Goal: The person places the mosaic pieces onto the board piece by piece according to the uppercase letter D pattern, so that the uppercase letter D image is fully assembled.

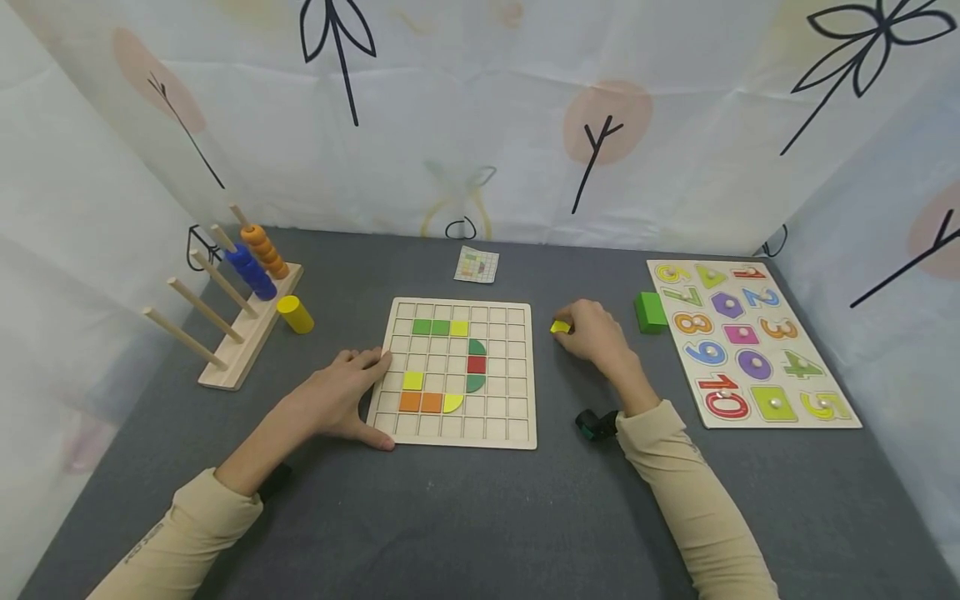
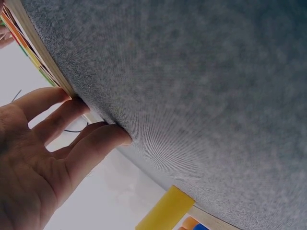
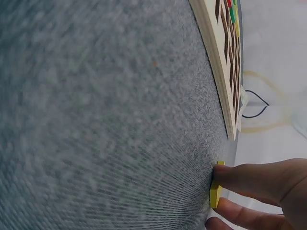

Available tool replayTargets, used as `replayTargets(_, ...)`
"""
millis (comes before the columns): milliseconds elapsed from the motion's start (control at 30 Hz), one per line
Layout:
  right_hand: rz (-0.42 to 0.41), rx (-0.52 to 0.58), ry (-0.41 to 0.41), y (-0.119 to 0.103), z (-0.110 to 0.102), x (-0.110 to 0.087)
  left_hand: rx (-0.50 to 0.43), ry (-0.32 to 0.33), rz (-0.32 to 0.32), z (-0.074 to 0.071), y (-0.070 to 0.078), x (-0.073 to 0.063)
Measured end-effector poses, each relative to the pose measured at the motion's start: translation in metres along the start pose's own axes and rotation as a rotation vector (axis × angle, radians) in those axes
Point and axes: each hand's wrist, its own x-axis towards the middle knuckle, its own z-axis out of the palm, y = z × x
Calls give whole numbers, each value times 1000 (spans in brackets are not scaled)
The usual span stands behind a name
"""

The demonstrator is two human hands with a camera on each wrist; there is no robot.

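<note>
A wooden grid board (image 1: 510, 425) lies flat on the grey table, with green, yellow, red and orange tiles set in some of its squares. Several tiles are square; others, such as the yellow one (image 1: 453, 403) near the bottom, have a rounded side. My left hand (image 1: 341, 397) rests against the board's left edge, fingers fairly straight and thumb by the near corner. To the right of the board, my right hand (image 1: 596, 333) pinches a small yellow tile (image 1: 560, 327) between thumb and fingers. The right wrist view shows this yellow tile (image 3: 217, 191) edge-on, low at the table surface.
A wooden peg stand (image 1: 251, 333) with blue and orange beads is at the left, a yellow cylinder (image 1: 296, 315) beside it. A small pattern card (image 1: 476, 265) lies behind the board. At the right are a green block (image 1: 650, 312) and a number puzzle board (image 1: 750, 350).
</note>
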Motion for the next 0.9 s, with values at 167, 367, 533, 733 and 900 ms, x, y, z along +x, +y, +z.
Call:
replayTargets(167,-4,-16,27,-3,2,-1,-3,0,1,0,0,0)
replayTargets(367,-7,-8,48,-9,3,-3,0,7,1,0,0,-1)
replayTargets(533,-46,-17,76,-15,5,-3,7,1,-1,-1,0,-1)
replayTargets(733,-79,3,80,-33,3,-7,15,-3,-1,-2,1,-1)
replayTargets(900,-106,15,70,-53,3,-10,10,-3,-3,-1,1,0)
